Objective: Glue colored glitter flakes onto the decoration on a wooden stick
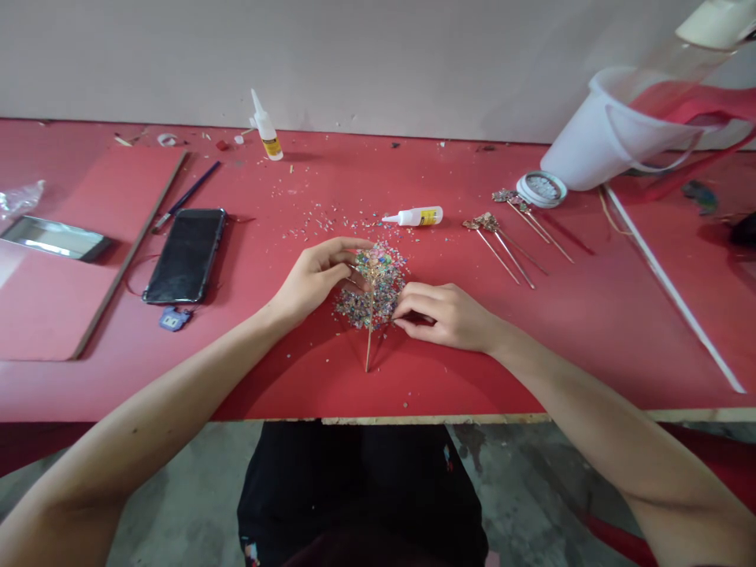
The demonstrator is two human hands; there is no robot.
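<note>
A hair stick (369, 327) with a thin gold-coloured shaft and a decorated top stands out over a pile of small multicoloured chips (354, 307). My left hand (319, 272) grips its top end between thumb and fingers, with the shaft pointing toward me. At the right edge of the pile, my right hand (446, 315) has its fingertips pinched together among the chips; whatever lies between them is too small to make out. Just behind the pile, a small glue bottle (422, 216) lies on its side, its nozzle to the left.
Several finished-looking hair sticks (499, 248) lie to the right, near a round container of white bits (542, 189) and a white bucket (626, 130). Another glue bottle (268, 134) stands at the back. Left are a phone (187, 256), a brush (187, 195) and a board (76, 299).
</note>
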